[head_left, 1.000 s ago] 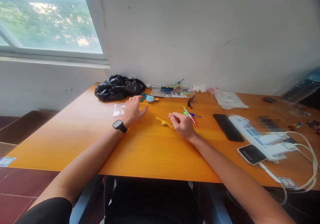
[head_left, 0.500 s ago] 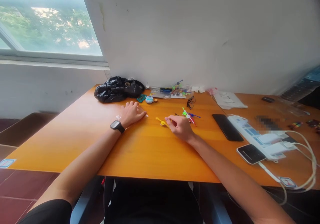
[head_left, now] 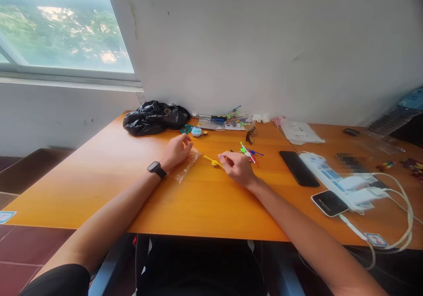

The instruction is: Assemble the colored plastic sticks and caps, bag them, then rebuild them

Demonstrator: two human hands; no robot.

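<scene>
My left hand (head_left: 177,151), with a black watch on its wrist, has its fingers closed on a small clear plastic bag (head_left: 187,165) and holds it just above the orange table (head_left: 99,177). My right hand (head_left: 236,166) rests on the table with its fingertips pinched at the end of a yellow plastic piece (head_left: 211,160). Just beyond my right hand lies a small bunch of green, red and blue plastic pieces (head_left: 249,152).
A black plastic bag (head_left: 152,117) sits at the back by the wall, beside small parts and clear packets (head_left: 218,121). Glasses (head_left: 251,134), papers (head_left: 301,133), a black phone (head_left: 299,167), a power strip (head_left: 343,179) with cables and a second phone (head_left: 329,203) lie to the right.
My left hand slid onto the clear bag, closed on it and drew it right toward the yellow piece. My right hand moved left to the yellow piece.
</scene>
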